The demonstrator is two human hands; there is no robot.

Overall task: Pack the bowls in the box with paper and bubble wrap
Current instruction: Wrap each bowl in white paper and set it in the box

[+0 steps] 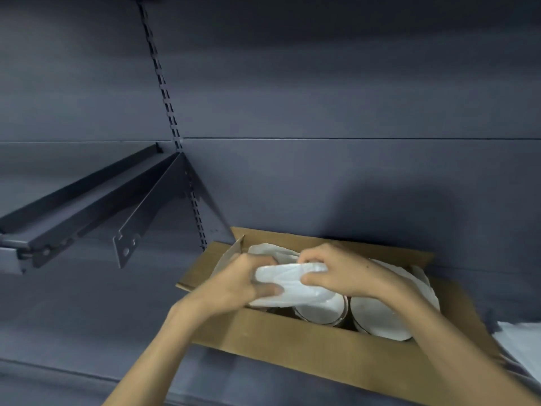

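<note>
Fingers of the left hand [248, 278] and right hand [339, 272] curl around a crumpled, glossy white wrapping sheet [292, 284], gripping it above the open brown cardboard box [292, 335]. Round white bowls [383, 316] sit inside, rims up, beneath.

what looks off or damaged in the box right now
Nothing looks damaged. Both hands, left and right, hold a white wrapped bundle over the open cardboard box. Two bowls sit inside, tilted, not flat, with no visible cracks.
</note>
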